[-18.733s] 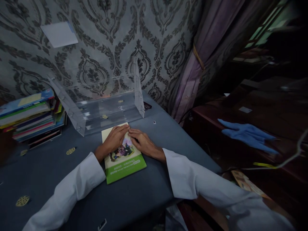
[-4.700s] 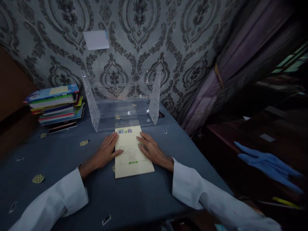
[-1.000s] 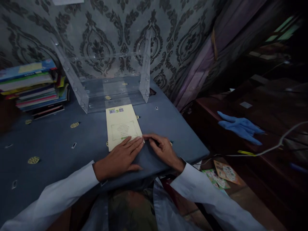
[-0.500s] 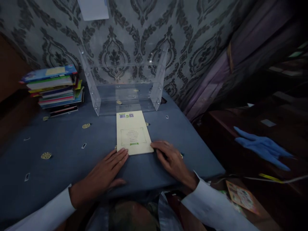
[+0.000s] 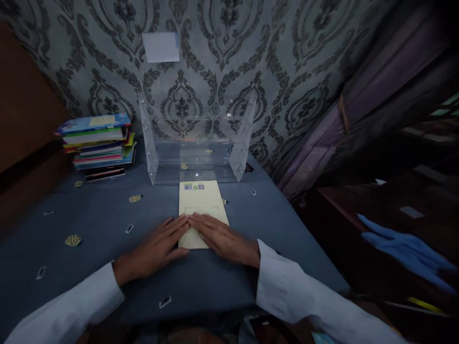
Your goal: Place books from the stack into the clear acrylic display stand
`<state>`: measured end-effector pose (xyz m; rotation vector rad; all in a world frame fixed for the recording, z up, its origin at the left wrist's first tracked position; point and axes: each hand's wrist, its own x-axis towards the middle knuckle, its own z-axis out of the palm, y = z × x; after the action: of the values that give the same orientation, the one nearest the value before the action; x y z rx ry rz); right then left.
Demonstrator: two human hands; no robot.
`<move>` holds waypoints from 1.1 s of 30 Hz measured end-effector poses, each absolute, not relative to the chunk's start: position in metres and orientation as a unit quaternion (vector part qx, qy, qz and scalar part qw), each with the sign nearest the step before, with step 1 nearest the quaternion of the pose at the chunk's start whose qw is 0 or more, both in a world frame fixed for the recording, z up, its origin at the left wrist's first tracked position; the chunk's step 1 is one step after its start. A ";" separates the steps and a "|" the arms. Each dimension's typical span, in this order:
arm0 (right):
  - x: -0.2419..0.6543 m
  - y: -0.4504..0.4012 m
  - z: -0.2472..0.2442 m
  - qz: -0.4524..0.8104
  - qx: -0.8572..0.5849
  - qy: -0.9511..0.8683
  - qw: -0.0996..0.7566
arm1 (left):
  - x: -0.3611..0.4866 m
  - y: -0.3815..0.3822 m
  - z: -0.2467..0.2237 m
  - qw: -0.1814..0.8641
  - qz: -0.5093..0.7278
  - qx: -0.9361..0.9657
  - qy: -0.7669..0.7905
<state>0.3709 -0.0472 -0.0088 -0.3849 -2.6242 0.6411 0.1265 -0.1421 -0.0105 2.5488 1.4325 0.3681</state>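
Dim, cool light settles over a blue-gray tabletop [image 5: 107, 258], leaving colors muted and shadows soft. White sleeves [image 5: 301, 282], a pale booklet [image 5: 202, 197] and a white card [image 5: 161, 47] on the patterned wall [image 5: 222, 33] register brightest, while small glints dot a clear stand [image 5: 244, 143]. The right side sinks toward black around a blue glove [image 5: 405, 247], with faint greenish slats [image 5: 451, 100] showing at the far edge. Wide-angle distortion stretches the sleeves and slants a purple curtain [image 5: 315, 131]. The hands [image 5: 224, 240] look slightly soft, fine print on the booklet blurs beyond reading, and darkness pools below the tabletop's front edge.
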 end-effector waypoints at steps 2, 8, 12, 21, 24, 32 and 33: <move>0.364 -0.032 -0.013 0.231 -0.143 -0.939 0.210 | 0.122 -0.126 -0.011 0.103 0.125 0.857 0.489; 0.349 0.009 -0.022 0.211 -0.162 -0.944 0.195 | 0.112 -0.080 -0.015 0.122 0.119 0.845 0.507; 0.345 0.032 -0.028 0.196 -0.184 -0.943 0.198 | 0.109 -0.052 -0.021 0.110 0.135 0.837 0.519; 0.363 0.071 -0.047 0.196 -0.271 -0.905 0.262 | 0.101 -0.027 -0.029 0.094 0.139 0.821 0.546; 0.366 0.070 -0.047 0.194 -0.278 -0.901 0.270 | 0.102 -0.027 -0.029 0.090 0.133 0.820 0.549; 0.367 0.063 -0.050 0.182 -0.315 -0.888 0.282 | 0.106 -0.028 -0.028 0.072 0.119 0.815 0.562; 0.368 0.062 -0.051 0.180 -0.316 -0.888 0.282 | 0.106 -0.028 -0.028 0.070 0.120 0.815 0.562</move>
<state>0.3683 0.0624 -0.0514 -0.8453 -2.3785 0.4811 0.1059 -0.0280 -0.0284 2.4533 1.6914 0.3610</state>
